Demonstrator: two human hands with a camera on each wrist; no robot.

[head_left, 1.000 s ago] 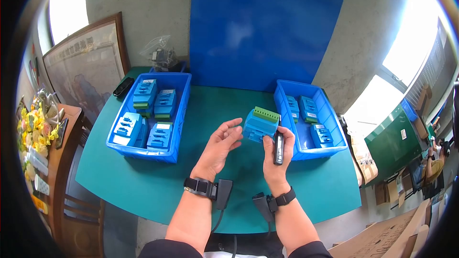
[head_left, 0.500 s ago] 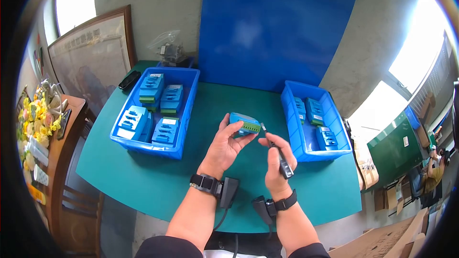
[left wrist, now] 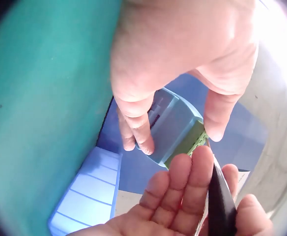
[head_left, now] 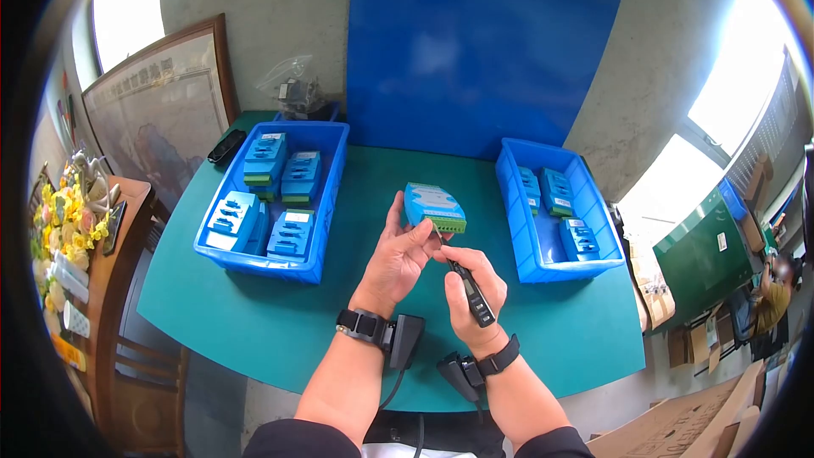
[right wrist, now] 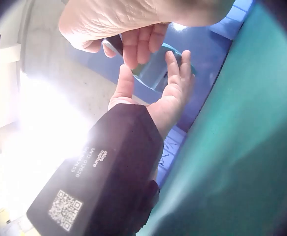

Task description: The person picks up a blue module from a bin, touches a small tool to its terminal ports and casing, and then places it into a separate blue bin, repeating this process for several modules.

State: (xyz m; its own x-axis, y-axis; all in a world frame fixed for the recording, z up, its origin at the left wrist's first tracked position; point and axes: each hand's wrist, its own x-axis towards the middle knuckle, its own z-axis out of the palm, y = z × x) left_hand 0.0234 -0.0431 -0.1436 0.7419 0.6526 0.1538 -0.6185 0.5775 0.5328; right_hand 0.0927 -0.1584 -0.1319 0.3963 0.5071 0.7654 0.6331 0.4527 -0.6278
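A blue DIN-rail module [head_left: 431,198] with a green screw-terminal block [head_left: 449,226] is in my left hand [head_left: 392,265], above the table between two bins. In the left wrist view, the left thumb presses beside the green block while the fingers support the blue housing [left wrist: 175,120]. My right hand [head_left: 485,282] grips a slim black pen-shaped tool [head_left: 475,298], angled up toward the module. Its tip is hidden near the terminal block, behind the right fingertips. The tool's dark shaft [left wrist: 222,201] shows between the right fingers and thumb.
On the green table [head_left: 381,386], a blue bin [head_left: 315,263] at left and another [head_left: 543,274] at right hold similar modules. A black case [head_left: 226,147] and a plastic bag [head_left: 297,95] sit behind the left bin. A blue panel [head_left: 483,42] stands at the back.
The module passed from the right hand to the left and was turned so its label faces up and the green block faces me. The right hand re-gripped the black tool and brought it to the block.
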